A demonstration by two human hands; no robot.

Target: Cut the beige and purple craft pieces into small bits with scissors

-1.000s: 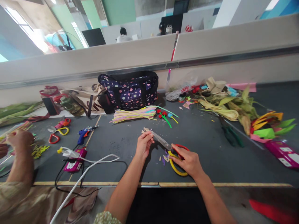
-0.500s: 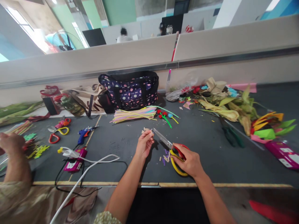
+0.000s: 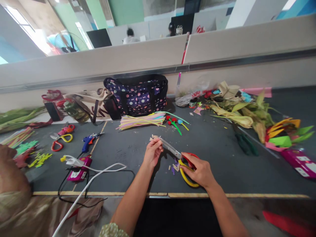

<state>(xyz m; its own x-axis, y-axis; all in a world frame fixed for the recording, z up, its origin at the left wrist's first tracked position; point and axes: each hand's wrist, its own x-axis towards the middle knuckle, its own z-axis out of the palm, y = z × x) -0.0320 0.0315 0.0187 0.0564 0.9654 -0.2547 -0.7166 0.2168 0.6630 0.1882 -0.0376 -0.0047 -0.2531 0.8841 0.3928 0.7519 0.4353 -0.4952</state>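
My left hand (image 3: pixel 153 152) is closed in a pinch on a small beige piece, mostly hidden by the fingertips. Just beyond those fingers is a cluster of small beige bits (image 3: pixel 155 136). My right hand (image 3: pixel 199 168) is wrapped round the handles of the scissors (image 3: pixel 187 177), one red and one yellow. The blades point up and left, with their tips at my left fingertips. They look nearly together. Below the blades, small purple and beige cut pieces (image 3: pixel 174 167) lie on the dark table (image 3: pixel 118 177).
A bundle of pastel pipe cleaners (image 3: pixel 142 121) lies before a patterned bag (image 3: pixel 140 95). Left are a blue glue gun (image 3: pixel 89 142), more scissors (image 3: pixel 61 140), a white cable (image 3: pixel 98 172) and a co-worker's arm (image 3: pixel 11 171). Pliers (image 3: pixel 244 141) and dried husks (image 3: pixel 242 115) lie right.
The scissors' blades have closed together a little and their tips have shifted slightly left toward my left fingertips. My left hand has hardly moved. The co-worker's arm has come lower and nearer.
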